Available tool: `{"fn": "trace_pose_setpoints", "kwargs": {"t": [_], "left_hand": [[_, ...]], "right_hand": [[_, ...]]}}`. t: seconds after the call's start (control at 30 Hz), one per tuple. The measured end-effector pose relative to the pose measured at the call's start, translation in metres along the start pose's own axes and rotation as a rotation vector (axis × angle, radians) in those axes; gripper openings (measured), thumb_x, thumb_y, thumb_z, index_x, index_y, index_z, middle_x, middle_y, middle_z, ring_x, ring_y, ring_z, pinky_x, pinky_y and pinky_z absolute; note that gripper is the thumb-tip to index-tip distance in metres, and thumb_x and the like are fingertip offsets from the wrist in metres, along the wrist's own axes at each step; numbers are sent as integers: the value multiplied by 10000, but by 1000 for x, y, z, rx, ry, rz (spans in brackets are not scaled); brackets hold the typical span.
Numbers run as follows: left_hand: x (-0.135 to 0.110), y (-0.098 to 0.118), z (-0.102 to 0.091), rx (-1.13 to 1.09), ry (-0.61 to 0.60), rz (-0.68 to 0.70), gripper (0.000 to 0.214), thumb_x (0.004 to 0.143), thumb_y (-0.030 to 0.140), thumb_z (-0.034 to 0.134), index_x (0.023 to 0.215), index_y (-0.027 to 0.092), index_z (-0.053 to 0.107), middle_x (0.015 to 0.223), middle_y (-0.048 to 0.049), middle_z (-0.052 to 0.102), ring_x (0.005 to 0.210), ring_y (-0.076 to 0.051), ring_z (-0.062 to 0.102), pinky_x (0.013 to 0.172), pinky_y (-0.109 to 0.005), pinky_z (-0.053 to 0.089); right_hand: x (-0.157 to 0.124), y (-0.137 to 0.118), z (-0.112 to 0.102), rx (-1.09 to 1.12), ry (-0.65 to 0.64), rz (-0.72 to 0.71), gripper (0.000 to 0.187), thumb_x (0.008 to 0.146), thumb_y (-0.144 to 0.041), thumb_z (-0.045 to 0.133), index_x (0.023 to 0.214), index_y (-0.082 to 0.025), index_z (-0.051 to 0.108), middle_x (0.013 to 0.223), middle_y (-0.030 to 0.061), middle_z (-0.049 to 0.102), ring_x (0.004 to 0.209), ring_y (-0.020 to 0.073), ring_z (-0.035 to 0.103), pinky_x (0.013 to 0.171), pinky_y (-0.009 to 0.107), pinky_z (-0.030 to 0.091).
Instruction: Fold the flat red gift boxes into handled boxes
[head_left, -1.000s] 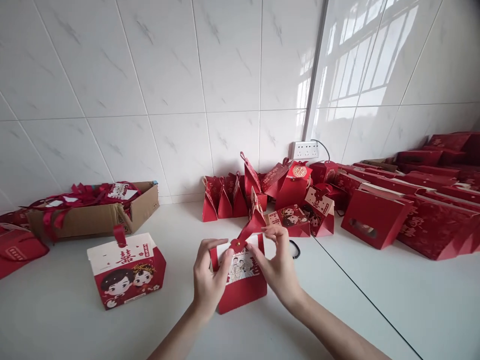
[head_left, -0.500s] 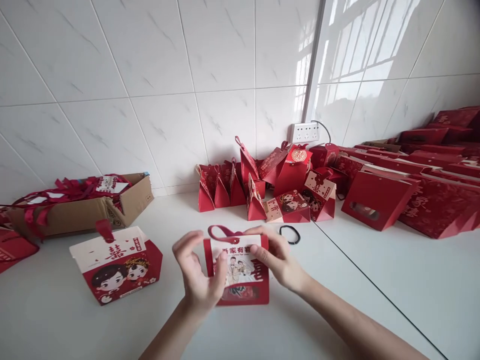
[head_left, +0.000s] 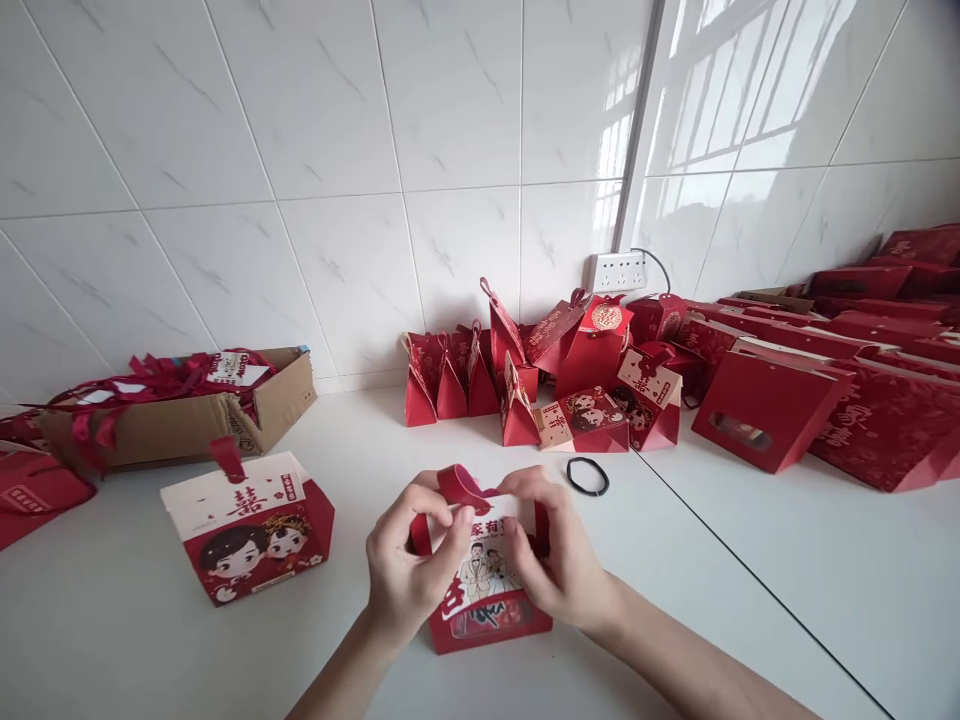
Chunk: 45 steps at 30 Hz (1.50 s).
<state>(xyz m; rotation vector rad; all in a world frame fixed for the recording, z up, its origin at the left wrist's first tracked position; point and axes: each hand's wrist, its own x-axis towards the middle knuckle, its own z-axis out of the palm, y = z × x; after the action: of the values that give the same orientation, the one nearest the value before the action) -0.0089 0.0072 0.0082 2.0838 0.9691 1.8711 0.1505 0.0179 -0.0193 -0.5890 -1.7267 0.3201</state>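
A small red and white gift box point(head_left: 487, 600) with a printed couple stands on the white counter point(head_left: 112, 640) in front of me. My left hand point(head_left: 409, 570) grips its left top corner, fingers pinched at the red ribbon handle point(head_left: 461, 487). My right hand point(head_left: 559, 560) wraps round the box's right side, thumb on the front and fingertips at the top edge by the ribbon. Both hands are closed on the box.
A finished box point(head_left: 247, 535) with a cartoon couple stands to the left. Behind it is a cardboard carton point(head_left: 187, 420) of red ribbons. Several red boxes point(head_left: 570, 375) crowd the back wall, larger red bags point(head_left: 825, 400) lie right, and a black hair tie point(head_left: 587, 476) is near.
The ribbon handle, held stretched upward a second ago, now lies looped over the box top. The box tilted toward me, and both hands moved down onto its upper corners.
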Motion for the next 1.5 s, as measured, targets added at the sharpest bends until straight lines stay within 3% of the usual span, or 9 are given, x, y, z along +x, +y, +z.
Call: {"fn": "trace_pose_setpoints", "kwargs": {"t": [0.13,0.23,0.37,0.63,0.77,0.93,1.1,1.2,1.5], "left_hand": [[-1,-1,2,18,-10,35,171,820,125,611,710,206,509,676,26,641,596,-105,630,547,-199,526],[0,0,3,7,-26,69,119,824,92,602,786,203,586,772,3,674,709,-124,670,627,-210,556],[2,1,2,21,-76,100,147,852,86,579,859,210,657,785,-2,675,694,-117,663,608,-191,546],[2,0,3,10,-81,145,233,814,67,623,987,208,691,901,-13,717,797,-118,696,720,-176,567],[3,1,1,-26,-104,140,225,798,72,638,975,199,696,912,-27,733,808,-133,711,731,-184,579],[5,4,1,-74,-133,33,132,822,128,664,921,205,706,855,-13,755,769,-123,723,681,-140,573],[0,5,4,-49,-32,-35,124,805,94,671,806,212,632,739,53,734,651,-76,704,633,-95,549],[-3,4,4,-40,-33,-26,145,806,80,655,782,209,594,725,62,717,639,-68,692,633,-97,546],[3,2,0,-20,-154,104,225,862,51,581,980,220,669,892,9,752,782,-92,710,724,-133,560]], "right_hand": [[-1,-1,1,-123,50,-158,254,886,-90,483,1087,-245,495,973,76,549,919,210,600,729,339,546],[2,-5,-2,-114,76,-104,246,889,-88,515,1071,-252,526,955,61,582,881,199,615,716,318,537],[5,-9,-5,-100,65,-48,284,884,-91,535,1116,-254,549,826,21,591,722,172,584,613,287,499],[5,-10,-5,-104,74,-35,200,906,-103,534,1034,-243,595,795,11,566,716,150,565,600,264,473],[5,-11,-3,-84,104,-10,140,906,-112,537,948,-236,589,775,4,566,698,146,561,605,262,473],[4,-11,0,-38,118,10,143,895,-99,531,935,-233,560,780,-8,558,659,123,543,588,237,459],[3,-10,1,-9,123,8,144,896,-104,531,947,-237,552,801,-7,556,702,126,547,628,235,462],[3,-10,1,-6,117,22,145,903,-104,528,952,-238,551,809,-11,559,716,119,547,646,226,461],[3,-10,1,1,101,15,153,902,-100,521,968,-238,538,825,-9,554,730,117,546,651,225,460]]}}
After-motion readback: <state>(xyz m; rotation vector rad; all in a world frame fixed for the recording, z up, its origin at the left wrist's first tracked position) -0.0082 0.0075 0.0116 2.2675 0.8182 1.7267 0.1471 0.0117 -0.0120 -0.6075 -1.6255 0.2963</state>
